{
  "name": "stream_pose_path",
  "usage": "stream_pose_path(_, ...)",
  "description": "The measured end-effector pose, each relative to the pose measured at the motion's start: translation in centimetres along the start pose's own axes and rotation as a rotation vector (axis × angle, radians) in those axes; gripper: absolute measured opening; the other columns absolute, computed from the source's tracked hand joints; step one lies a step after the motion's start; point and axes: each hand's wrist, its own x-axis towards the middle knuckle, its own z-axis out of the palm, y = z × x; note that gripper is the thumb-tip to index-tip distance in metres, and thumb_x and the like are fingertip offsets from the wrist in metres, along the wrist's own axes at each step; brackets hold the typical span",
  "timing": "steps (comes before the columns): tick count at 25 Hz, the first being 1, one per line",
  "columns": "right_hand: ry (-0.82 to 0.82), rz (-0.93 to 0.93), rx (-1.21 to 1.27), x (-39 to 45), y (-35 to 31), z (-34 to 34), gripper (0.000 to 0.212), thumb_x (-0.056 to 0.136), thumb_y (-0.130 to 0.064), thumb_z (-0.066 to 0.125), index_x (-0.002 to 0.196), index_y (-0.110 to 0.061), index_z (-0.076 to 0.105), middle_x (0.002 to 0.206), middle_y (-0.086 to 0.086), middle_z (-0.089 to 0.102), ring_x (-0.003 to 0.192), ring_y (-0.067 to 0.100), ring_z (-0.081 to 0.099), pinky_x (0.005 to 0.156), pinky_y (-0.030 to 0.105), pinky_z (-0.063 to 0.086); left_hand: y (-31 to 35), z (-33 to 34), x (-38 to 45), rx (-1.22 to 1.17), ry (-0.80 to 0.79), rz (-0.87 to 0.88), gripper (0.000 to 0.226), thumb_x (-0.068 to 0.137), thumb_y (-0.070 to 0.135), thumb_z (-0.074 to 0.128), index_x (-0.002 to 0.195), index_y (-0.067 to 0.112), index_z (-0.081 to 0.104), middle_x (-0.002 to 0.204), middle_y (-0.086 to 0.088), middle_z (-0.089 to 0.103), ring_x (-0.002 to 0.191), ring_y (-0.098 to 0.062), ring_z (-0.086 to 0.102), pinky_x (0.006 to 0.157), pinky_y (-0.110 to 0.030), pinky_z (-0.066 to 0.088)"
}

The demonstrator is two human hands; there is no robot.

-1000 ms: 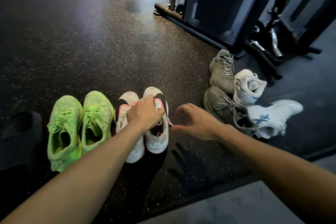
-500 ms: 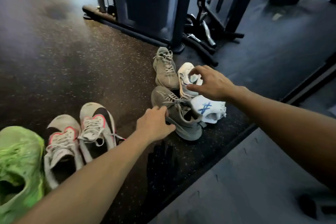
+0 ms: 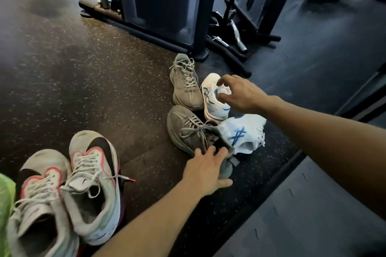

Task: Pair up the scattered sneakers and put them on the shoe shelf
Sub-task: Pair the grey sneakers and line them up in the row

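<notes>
Two grey sneakers lie on the speckled floor, a far one [image 3: 184, 83] and a near one [image 3: 188, 129]. My left hand [image 3: 206, 169] grips the near grey sneaker at its heel, fingers inside the opening and thumb outside. A white sneaker with blue stripes [image 3: 213, 106] stands upright beside the far grey one. Its mate [image 3: 242, 131] lies on its side against the near grey sneaker. My right hand [image 3: 240, 94] hovers with spread, curved fingers at the upright white sneaker's collar. I cannot tell whether it touches.
A white, pink and black pair [image 3: 94, 183] stands at the lower left, with a green sneaker's edge [image 3: 5, 204] beside it. A dark gym machine frame [image 3: 167, 6] and loose bars [image 3: 236, 33] stand behind the shoes. A grey mat [image 3: 313, 215] begins at the right.
My left hand left the white and pink pair and moved right onto the near grey sneaker's heel. My right hand reached out over the upright white sneaker. The view swung right.
</notes>
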Motion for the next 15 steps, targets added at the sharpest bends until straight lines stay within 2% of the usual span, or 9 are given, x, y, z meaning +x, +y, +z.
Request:
stream_pose_path(2, -0.009, -0.013, -0.005, 2.2, -0.3, 1.0, 0.040, 0.089, -0.036, 0.053, 0.127, -0.022, 0.050, 0.134, 0.008, 0.051, 0.120, 0.030, 0.053, 0.103, 0.046, 0.042, -0.9, 0.2, 0.5, -0.019, 0.124, -0.081, 0.065, 0.091, 0.048, 0.058, 0.139, 0.033, 0.018, 0.137, -0.004, 0.036, 0.116, -0.037, 0.041, 0.081, -0.045, 0.049)
stream_pose_path(4, -0.026, -0.022, -0.015, 4.6, -0.6, 1.4, 0.037, 0.090, -0.036, 0.052, 0.125, -0.022, 0.051, 0.132, 0.008, 0.052, 0.119, 0.030, 0.053, 0.103, 0.046, 0.042, -2.4, 0.1, 0.8, -0.026, 0.183, -0.100, 0.057, 0.093, 0.045, 0.055, 0.138, 0.034, 0.021, 0.134, -0.004, 0.037, 0.113, -0.035, 0.042, 0.077, -0.044, 0.049)
stream_pose_path(8, -0.014, -0.040, -0.023, 9.5, -1.0, 1.7, 0.035, 0.090, -0.037, 0.051, 0.121, -0.022, 0.052, 0.129, 0.010, 0.055, 0.118, 0.031, 0.053, 0.102, 0.047, 0.042, -6.3, -2.0, 1.5, -0.018, 0.150, -0.146, 0.043, 0.094, 0.046, 0.053, 0.130, 0.032, 0.036, 0.130, -0.004, 0.035, 0.110, -0.036, 0.041, 0.078, -0.043, 0.046)
stream_pose_path(11, -0.014, -0.036, -0.018, 13.6, -1.3, 2.6, 0.036, 0.089, -0.038, 0.052, 0.120, -0.020, 0.054, 0.126, 0.013, 0.058, 0.115, 0.033, 0.055, 0.099, 0.048, 0.045, -9.2, -3.8, 2.6, -0.004, 0.108, -0.194, 0.040, 0.094, 0.049, 0.050, 0.128, 0.028, 0.044, 0.128, -0.003, 0.035, 0.109, -0.036, 0.039, 0.082, -0.044, 0.046)
stream_pose_path(15, -0.016, -0.023, -0.034, 18.3, -1.1, 4.4, 0.038, 0.091, -0.033, 0.051, 0.126, -0.018, 0.051, 0.129, 0.014, 0.057, 0.116, 0.034, 0.055, 0.100, 0.048, 0.045, -12.1, -4.7, 4.4, -0.009, 0.096, -0.206, 0.036, 0.091, 0.056, 0.046, 0.113, 0.028, 0.050, 0.106, 0.003, 0.033, 0.104, -0.034, 0.040, 0.085, -0.046, 0.047)
